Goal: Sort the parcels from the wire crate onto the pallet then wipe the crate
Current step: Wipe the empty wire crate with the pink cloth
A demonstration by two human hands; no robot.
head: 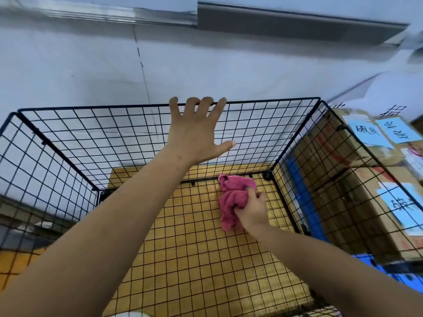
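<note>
The black wire crate (68,143) stands open-topped in front of me with no parcels inside; a yellow wooden surface shows through its mesh floor. My left hand (196,133) reaches across and rests with spread, straight fingers on the top rim of the far wall. Down near the far right corner of the floor, my right hand (251,211) grips a crumpled pink cloth (231,197) and presses it onto the mesh. Cardboard parcels (343,193) with blue paper labels are stacked on a blue pallet (299,193) just outside the crate's right wall.
A pale wall rises right behind the crate, with a grey metal rail (274,21) high on it. Dark, blurred items lie on the floor (27,225) to the left of the crate. A white object (130,314) peeks in at the bottom edge.
</note>
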